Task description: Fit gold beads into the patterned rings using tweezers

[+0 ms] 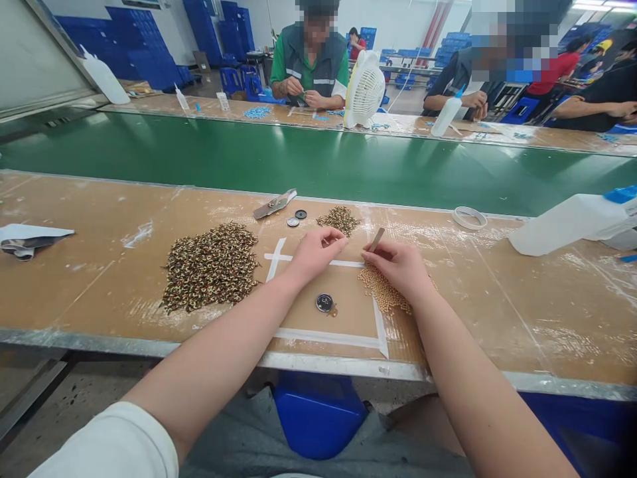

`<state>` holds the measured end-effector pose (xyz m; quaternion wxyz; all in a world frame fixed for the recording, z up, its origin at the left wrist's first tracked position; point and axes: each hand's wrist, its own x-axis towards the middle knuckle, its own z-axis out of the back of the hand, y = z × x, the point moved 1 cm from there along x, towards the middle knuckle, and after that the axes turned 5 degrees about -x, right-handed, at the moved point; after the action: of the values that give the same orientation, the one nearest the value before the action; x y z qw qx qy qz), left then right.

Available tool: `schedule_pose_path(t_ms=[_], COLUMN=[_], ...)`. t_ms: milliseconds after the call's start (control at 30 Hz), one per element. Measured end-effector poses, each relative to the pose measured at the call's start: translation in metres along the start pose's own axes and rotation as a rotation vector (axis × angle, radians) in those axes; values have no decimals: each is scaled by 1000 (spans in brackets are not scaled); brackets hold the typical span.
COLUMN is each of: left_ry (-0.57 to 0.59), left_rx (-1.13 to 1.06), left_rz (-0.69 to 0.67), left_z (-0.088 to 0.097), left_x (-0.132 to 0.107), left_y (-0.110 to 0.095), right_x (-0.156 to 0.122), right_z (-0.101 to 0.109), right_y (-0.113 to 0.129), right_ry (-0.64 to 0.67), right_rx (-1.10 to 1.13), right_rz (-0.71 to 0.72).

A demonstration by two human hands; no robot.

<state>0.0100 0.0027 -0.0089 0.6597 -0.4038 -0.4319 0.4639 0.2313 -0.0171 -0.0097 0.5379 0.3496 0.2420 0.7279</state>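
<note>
My left hand point(321, 252) is over the taped work area, its fingers curled and thumb near the fingertips; anything between them is too small to make out. Just beyond it lies a small pile of dark and gold pieces point(339, 220). My right hand point(401, 269) pinches a short flat stick point(377, 239), which points up and away. Beneath that hand spreads a pile of small tan beads point(383, 292), partly covered by it. Between my forearms sits a small round dish point(324, 303) with dark contents, a brownish smear beside it. A large heap of dark and gold pieces point(212, 269) lies left.
White tape point(328, 337) frames the work area. Behind are a small lid point(300, 214), a scrap strip point(275, 204) and a tape roll point(469, 218). A large white bottle point(552, 226) lies at right. Across the green belt point(223, 149) stand a fan point(365, 93) and co-workers.
</note>
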Motion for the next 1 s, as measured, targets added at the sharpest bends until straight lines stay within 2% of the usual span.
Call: schedule_pose_path(t_ms=[100,167,300,400,500,633,1000], left_ry=[6,35,213,338,389,403,353], left_rx=[-22,-61,-291,-493,-612,-666,-677], left_rz=[10,43,224,331,366,389,407], left_z=[0,-1,-9,-14,-16,-16,-19], left_x=[0,-1,-5,-10,-12,-11,-8], left_y=[0,-2,-7,-10,-10,-7,-5], right_x=[0,-1,-1,-1,0,1,3], right_z=[1,1,-1,-6,-10,-13,-16], right_y=[3,6,9,10,10,11,14], right_ry=[-30,-79,-168,-166,-145,-138,-220], right_rx=[37,162,575,741,777,774,772], right_rz=[-21,-50,-100,-101,-86,-100,-79])
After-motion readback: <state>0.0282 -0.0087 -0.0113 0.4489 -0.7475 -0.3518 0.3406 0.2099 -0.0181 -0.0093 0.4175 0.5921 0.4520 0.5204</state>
